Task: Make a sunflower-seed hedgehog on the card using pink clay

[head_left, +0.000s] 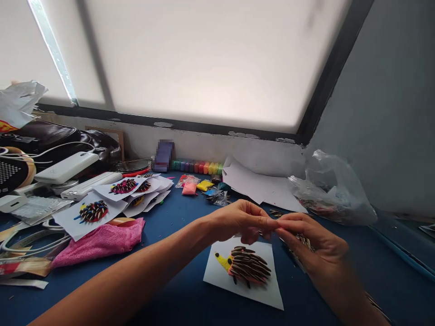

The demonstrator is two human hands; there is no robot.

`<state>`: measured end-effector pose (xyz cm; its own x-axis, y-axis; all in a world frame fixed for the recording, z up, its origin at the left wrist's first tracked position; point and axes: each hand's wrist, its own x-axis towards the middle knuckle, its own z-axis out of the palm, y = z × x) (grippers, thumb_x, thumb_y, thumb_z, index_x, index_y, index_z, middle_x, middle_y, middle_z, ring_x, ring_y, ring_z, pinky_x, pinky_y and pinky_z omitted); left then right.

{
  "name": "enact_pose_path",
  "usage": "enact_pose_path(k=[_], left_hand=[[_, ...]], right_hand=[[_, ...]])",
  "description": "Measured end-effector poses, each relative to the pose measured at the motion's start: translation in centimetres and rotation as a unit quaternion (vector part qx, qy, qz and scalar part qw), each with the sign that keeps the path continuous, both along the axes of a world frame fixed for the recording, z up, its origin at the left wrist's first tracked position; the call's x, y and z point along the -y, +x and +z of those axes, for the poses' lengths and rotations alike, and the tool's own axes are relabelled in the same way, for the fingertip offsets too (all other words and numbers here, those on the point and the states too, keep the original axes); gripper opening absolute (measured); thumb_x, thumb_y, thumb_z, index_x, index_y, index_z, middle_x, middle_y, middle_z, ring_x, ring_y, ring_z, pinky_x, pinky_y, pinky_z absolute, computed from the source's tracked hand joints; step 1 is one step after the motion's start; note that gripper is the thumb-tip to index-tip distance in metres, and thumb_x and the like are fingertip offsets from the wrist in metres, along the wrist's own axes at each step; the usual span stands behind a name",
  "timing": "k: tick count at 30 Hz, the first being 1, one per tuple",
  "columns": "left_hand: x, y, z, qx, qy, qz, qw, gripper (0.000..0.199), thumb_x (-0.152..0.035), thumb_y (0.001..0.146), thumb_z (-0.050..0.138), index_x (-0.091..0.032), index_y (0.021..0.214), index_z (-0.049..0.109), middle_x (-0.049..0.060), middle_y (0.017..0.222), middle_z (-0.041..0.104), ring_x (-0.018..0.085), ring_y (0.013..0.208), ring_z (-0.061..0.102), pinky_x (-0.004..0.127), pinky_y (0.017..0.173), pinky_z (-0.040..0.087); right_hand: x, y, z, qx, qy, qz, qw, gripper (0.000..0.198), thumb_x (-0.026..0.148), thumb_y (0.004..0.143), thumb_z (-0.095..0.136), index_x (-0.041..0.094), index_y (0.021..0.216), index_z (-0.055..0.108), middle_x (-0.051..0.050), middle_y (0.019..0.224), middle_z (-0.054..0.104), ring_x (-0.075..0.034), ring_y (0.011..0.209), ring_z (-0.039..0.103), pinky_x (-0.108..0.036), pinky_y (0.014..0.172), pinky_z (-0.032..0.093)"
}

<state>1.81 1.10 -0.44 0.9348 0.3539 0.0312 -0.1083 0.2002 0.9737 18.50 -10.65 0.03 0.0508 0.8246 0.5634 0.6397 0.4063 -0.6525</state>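
My left hand (242, 222) and my right hand (312, 244) meet fingertip to fingertip above the table. Both are closed in a pinch, and whatever lies between the fingertips is hidden or too small to name. Just below them a white card (212, 275) lies on the blue tabletop. On it is a hedgehog figure (246, 267) with a yellow clay snout, black dots and a back covered in striped sunflower seeds. More sunflower seeds (305, 242) show in a pile beside my right hand, partly covered by it.
Finished-looking hedgehog cards (91, 213) sit at left beside a pink cloth (102, 242) and white power banks (68, 166). Clay packets (190, 186) and a row of coloured clay (199, 167) stand at the back. White paper sheets (258, 183) and a plastic bag (336, 194) are at right.
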Motion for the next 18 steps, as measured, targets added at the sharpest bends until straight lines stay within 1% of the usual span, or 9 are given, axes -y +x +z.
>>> enact_pose_path(k=[2,5,10,14,16,18], left_hand=[[-0.14,-0.12,0.03,-0.005,-0.001,0.011,1.000,0.035,-0.045,0.074,0.077,-0.012,0.074,0.066,-0.003,0.061,0.059,0.004,0.044,0.046,0.021,0.045,0.033],[-0.17,-0.23,0.08,-0.013,0.028,0.013,0.999,0.038,-0.049,0.076,0.075,-0.011,0.074,0.067,-0.002,0.060,0.060,0.005,0.044,0.048,0.022,0.046,0.035],[-0.10,-0.15,-0.11,-0.015,0.042,0.021,0.999,0.036,-0.046,0.075,0.077,-0.012,0.082,0.070,0.001,0.073,0.066,0.004,0.046,0.049,0.021,0.044,0.034],[-0.10,-0.09,-0.34,-0.032,0.062,0.044,0.997,0.037,-0.048,0.073,0.077,-0.012,0.080,0.070,0.001,0.071,0.065,0.004,0.047,0.050,0.020,0.042,0.032],[0.05,-0.06,-0.37,-0.043,0.085,0.056,0.994,0.040,-0.050,0.071,0.077,-0.012,0.080,0.071,0.001,0.071,0.065,0.005,0.047,0.050,0.020,0.042,0.031],[0.38,0.02,-0.33,-0.050,0.115,0.071,0.990,0.044,-0.054,0.071,0.076,-0.011,0.081,0.071,0.002,0.073,0.066,0.005,0.049,0.051,0.020,0.042,0.033]], right_hand=[[0.00,-0.08,0.09,0.002,-0.020,0.011,1.000,0.016,0.037,0.087,0.066,0.032,0.098,0.076,-0.001,0.097,0.070,-0.017,0.089,0.066,-0.027,0.074,0.052],[0.00,-0.22,0.10,0.001,-0.023,0.006,1.000,0.016,0.037,0.087,0.066,0.031,0.098,0.076,-0.002,0.096,0.071,-0.018,0.088,0.067,-0.027,0.072,0.053],[-0.12,-0.13,0.15,0.032,-0.017,-0.011,0.999,0.016,0.036,0.087,0.065,0.028,0.096,0.075,-0.003,0.093,0.071,-0.017,0.081,0.067,-0.028,0.067,0.053],[-0.17,-0.19,0.16,0.066,-0.010,-0.030,0.997,0.016,0.036,0.088,0.062,0.025,0.092,0.074,-0.003,0.085,0.070,-0.017,0.075,0.065,-0.029,0.063,0.051],[-0.08,-0.48,0.11,0.081,-0.009,-0.036,0.996,0.015,0.034,0.088,0.061,0.025,0.090,0.072,-0.002,0.081,0.069,-0.016,0.070,0.063,-0.029,0.063,0.050],[0.04,-0.91,0.03,0.092,-0.009,-0.051,0.994,0.014,0.032,0.087,0.059,0.024,0.082,0.070,-0.002,0.077,0.067,-0.015,0.066,0.060,-0.030,0.062,0.048]])
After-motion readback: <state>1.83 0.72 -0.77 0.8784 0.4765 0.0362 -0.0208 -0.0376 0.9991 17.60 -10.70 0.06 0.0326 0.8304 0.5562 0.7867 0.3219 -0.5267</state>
